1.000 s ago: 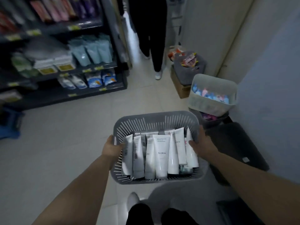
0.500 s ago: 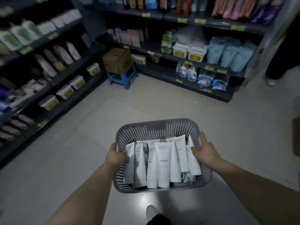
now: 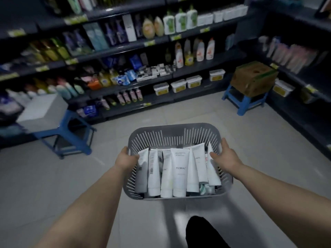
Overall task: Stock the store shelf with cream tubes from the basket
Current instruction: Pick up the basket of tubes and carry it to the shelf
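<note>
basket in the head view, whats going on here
A person holds a grey basket above the floor, the left hand gripping its left rim and the right hand its right rim. White cream tubes lie side by side inside it. The basket faces stocked shelves; no tube has been taken out yet.

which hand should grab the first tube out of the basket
Probably right. The right hand sits loosely on the basket rim, thumb by the tubes; the left hand curls tightly round the other rim and could support the basket.
</note>
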Available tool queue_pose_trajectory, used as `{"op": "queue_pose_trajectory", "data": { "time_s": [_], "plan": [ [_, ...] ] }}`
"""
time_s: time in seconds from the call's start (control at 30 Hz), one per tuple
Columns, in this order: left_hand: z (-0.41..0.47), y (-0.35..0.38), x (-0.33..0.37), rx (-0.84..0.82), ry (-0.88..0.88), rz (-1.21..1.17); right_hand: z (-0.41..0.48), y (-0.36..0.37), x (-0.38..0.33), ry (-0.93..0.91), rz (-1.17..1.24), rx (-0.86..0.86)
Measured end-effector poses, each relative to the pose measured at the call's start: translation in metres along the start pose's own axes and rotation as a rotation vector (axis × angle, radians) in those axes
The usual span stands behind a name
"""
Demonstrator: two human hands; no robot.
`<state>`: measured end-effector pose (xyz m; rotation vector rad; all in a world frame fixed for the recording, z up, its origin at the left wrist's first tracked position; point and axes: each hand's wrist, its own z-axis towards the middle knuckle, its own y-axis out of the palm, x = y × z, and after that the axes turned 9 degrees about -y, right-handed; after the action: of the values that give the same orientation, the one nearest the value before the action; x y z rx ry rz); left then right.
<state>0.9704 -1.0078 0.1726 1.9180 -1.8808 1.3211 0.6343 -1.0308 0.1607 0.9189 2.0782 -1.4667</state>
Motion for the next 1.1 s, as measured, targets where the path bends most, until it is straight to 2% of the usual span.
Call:
{"op": "queue_pose_trajectory", "data": {
  "time_s": [0.3, 0.57, 0.73, 0.93, 1.1],
  "plan": [
    [0.075, -0.112, 0.016, 0.261, -0.161, -0.242, 0.138, 0.068, -0.172, -0.247, -0.133, -0.212],
    [0.164, -0.251, -0.011, 0.393, -0.276, -0.411, 0.200, 0.204, -0.344, -0.433, -0.213, -0.332],
    [0.235, -0.359, -0.025, 0.448, -0.288, -0.369, 0.222, 0.299, -0.446, -0.427, -0.176, -0.393],
    [0.315, -0.492, 0.006, 0.531, -0.291, -0.203, 0.261, 0.391, -0.570, -0.475, -0.139, -0.420],
    [0.401, -0.580, 0.037, 0.572, -0.289, -0.201, 0.318, 0.459, -0.661, -0.503, -0.108, -0.428]
  ]
}}
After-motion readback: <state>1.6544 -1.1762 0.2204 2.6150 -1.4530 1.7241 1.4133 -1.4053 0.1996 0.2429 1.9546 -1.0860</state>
